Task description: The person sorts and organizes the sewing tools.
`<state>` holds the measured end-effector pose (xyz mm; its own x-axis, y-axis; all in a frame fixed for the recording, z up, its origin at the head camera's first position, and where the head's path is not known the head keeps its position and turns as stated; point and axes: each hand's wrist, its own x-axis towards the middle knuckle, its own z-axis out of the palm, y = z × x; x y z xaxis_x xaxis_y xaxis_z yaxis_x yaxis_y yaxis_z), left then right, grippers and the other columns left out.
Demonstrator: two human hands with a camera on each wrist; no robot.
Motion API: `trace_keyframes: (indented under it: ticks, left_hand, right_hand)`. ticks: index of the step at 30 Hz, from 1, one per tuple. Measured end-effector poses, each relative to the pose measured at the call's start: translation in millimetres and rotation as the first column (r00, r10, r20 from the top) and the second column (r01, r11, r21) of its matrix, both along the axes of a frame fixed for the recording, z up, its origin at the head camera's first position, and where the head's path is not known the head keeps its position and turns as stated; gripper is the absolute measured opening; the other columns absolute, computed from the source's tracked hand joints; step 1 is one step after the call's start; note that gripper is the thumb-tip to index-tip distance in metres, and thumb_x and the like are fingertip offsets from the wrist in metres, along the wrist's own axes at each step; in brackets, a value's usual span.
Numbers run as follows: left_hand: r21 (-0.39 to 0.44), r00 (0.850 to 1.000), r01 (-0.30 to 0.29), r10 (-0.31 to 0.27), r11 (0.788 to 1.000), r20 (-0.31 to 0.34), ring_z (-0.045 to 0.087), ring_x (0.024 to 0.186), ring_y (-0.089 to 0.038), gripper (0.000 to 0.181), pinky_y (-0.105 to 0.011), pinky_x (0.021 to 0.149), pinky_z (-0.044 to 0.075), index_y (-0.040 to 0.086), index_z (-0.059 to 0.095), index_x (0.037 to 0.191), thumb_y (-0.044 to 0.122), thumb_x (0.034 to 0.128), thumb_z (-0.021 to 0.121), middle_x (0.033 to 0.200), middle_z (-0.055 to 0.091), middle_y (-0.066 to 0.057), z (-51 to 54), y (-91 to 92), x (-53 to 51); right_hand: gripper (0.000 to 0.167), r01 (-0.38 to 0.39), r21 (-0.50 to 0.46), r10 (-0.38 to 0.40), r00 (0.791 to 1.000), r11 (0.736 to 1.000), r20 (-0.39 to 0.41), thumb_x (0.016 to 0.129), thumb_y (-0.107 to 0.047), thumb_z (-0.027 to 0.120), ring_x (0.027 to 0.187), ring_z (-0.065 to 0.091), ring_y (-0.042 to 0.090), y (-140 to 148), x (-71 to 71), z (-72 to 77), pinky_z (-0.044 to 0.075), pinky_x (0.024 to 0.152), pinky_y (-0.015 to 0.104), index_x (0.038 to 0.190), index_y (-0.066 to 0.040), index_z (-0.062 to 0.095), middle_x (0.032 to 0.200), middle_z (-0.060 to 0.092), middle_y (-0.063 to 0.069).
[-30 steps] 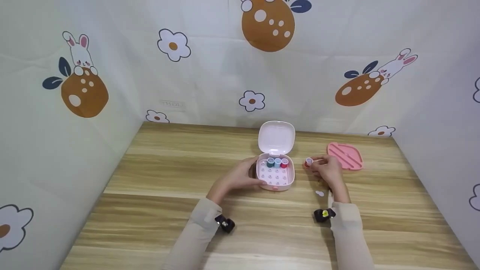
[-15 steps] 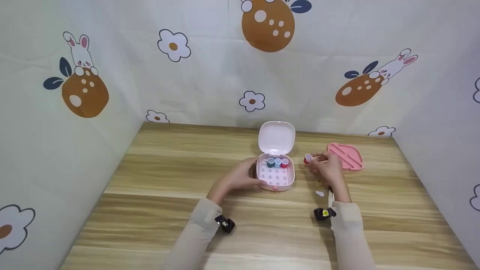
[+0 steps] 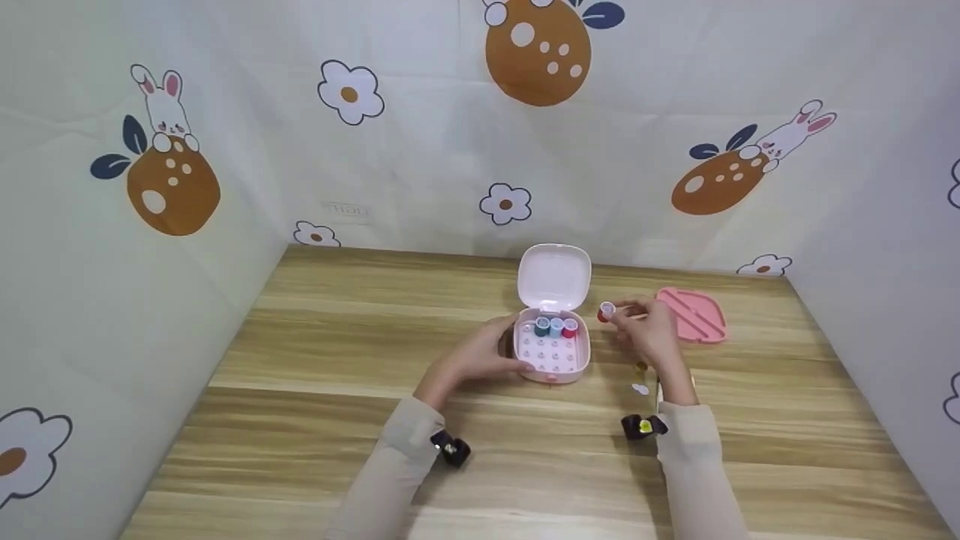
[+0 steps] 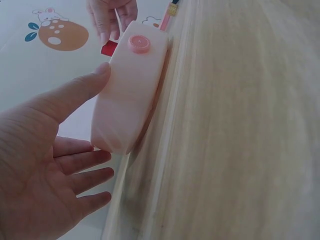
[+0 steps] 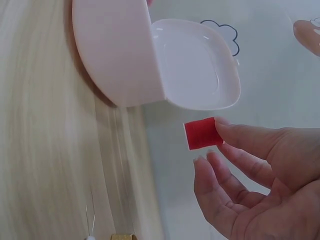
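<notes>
An open pale-pink sewing box (image 3: 577, 369) stands on the table with its lid (image 3: 555, 277) raised at the back. Inside, a green thread spool (image 3: 541, 330), a light blue spool (image 3: 556, 330) and a red spool (image 3: 570, 332) stand side by side in the back row of pegs. My left hand (image 3: 480, 352) touches the box's left side, thumb at the front corner; the left wrist view shows its fingers mostly straight. Between thumb and forefinger, my right hand (image 3: 651, 330) pinches another red thread spool (image 5: 202, 134), held apart from the box at its right.
A pink divided tray (image 3: 701, 319) lies on the table behind the right hand. Nearer me are a gold thimble (image 5: 123, 237) and a small white needle threader (image 3: 640, 389). Something slim, partly hidden, lies under the right wrist. Patterned cloth walls surround the table.
My right hand has lifted the red spool and moved it left and away from me, towards the box, baring the thimble. The left hand and box have stayed in place.
</notes>
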<state>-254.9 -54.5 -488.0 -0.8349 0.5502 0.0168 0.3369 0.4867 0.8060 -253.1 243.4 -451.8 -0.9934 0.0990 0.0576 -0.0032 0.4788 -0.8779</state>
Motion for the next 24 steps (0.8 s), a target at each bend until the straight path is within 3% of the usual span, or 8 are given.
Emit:
trace_keyframes:
  ticks: [15, 24]
  left_hand:
    - [0.008, 1.0, 0.012, -0.012, 1.0, -0.005, 0.047, 0.148, -0.033, 0.091, -0.047, 0.127, 0.034, 0.003, 0.039, 0.162, 0.029, 0.0874, 0.086, 0.158, 0.052, -0.017, -1.3, -0.9, -0.9]
    - [0.016, 0.999, 0.025, -0.025, 1.0, -0.024, 0.049, 0.146, -0.034, 0.091, -0.046, 0.127, 0.034, 0.002, 0.04, 0.161, 0.028, 0.0874, 0.086, 0.156, 0.054, -0.019, -1.6, -0.7, -1.3]
  right_hand:
    - [0.025, -0.019, -0.03, 0.018, 1.0, 0.999, -0.022, 0.093, -0.001, 0.073, 0.065, 0.067, 0.016, -25.7, -1.3, -0.7, 0.061, 0.058, 0.024, 0.112, 0.015, 0.072, 0.087, 0.07, 0.014]
    - [0.023, -0.027, 0.023, 0.028, 0.999, 0.999, -0.029, 0.091, -0.002, 0.075, 0.07, 0.061, 0.012, -41.3, -2.8, -1.6, 0.057, 0.058, 0.022, 0.11, 0.01, 0.075, 0.087, 0.071, 0.013]
